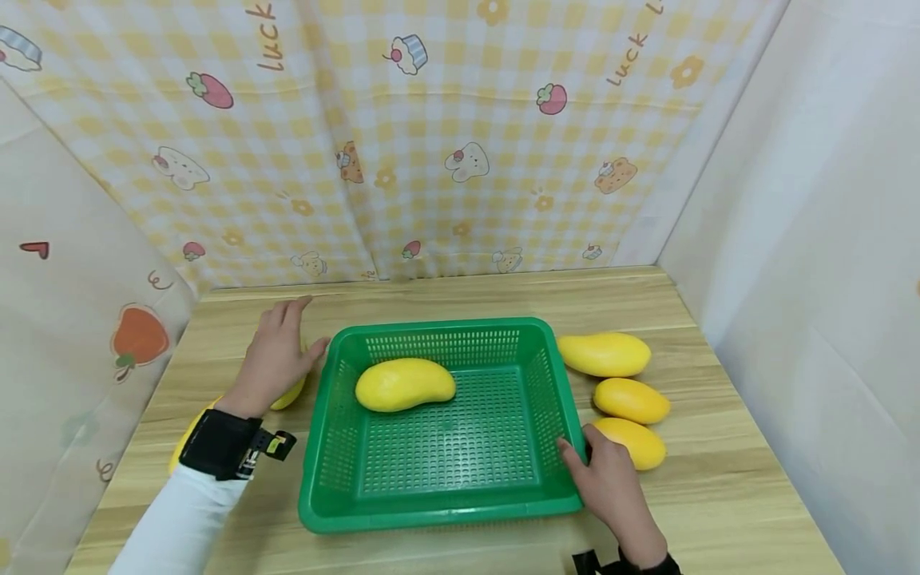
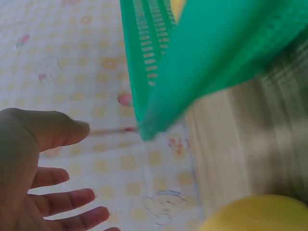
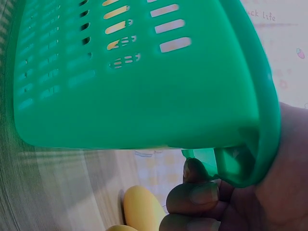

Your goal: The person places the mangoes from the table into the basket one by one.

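A green plastic basket with slotted walls stands on the table, one yellow mango lying in its left half. My right hand grips the basket's right rim near the front corner, its fingers curled under the edge in the right wrist view. Left of the basket, my left hand is spread, thumb apart from the fingers, with nothing held. Beneath that hand a mango is partly hidden; the left wrist view shows a mango at its lower edge. Another mango is mostly covered by the left wrist.
Three more mangoes lie right of the basket: a longer one at the back, a shorter one and a front one near my right hand. A checked cloth hangs behind the wooden table; pale cloths stand at both sides.
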Demonstrator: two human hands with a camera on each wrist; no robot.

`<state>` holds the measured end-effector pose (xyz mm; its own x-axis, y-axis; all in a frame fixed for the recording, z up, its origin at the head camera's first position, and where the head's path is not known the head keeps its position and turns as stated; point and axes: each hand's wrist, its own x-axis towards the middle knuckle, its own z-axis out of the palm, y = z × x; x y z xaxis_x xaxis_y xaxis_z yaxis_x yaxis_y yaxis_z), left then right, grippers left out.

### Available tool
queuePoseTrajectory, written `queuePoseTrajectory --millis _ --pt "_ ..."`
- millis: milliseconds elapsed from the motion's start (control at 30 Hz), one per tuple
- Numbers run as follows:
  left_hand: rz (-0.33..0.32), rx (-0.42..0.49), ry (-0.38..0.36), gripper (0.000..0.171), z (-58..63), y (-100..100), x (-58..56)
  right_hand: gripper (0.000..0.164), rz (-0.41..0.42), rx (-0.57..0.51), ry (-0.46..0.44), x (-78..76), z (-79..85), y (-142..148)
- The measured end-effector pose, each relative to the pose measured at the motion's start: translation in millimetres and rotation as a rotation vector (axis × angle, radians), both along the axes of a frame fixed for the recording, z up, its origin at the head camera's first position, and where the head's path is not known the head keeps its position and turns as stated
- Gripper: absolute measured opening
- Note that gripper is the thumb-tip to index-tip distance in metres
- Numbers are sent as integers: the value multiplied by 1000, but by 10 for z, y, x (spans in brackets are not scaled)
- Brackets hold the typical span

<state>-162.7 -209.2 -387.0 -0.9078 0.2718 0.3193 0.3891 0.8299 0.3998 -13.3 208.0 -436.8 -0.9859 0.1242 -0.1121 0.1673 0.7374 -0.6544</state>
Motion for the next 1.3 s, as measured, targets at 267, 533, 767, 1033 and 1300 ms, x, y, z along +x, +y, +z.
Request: queuePoseTrajectory --millis 267,533,767,1033,1300 --pt "153 85 -102 55 -141 -171 -77 19 -6 -11 -1 1 -8 0" --pt "277 43 -99 56 -303 -279 -94 19 1 -8 11 2 -16 -3" --pt "355 6 -126 58 -432 -318 -96 19 -3 -19 8 3 -21 -3" --pt "419 -24 -159 63 -515 -345 -156 19 -2 -16 16 -3 -29 4" --pt "486 -33 -184 71 -636 -359 -196 20 -3 -16 15 21 -18 0"
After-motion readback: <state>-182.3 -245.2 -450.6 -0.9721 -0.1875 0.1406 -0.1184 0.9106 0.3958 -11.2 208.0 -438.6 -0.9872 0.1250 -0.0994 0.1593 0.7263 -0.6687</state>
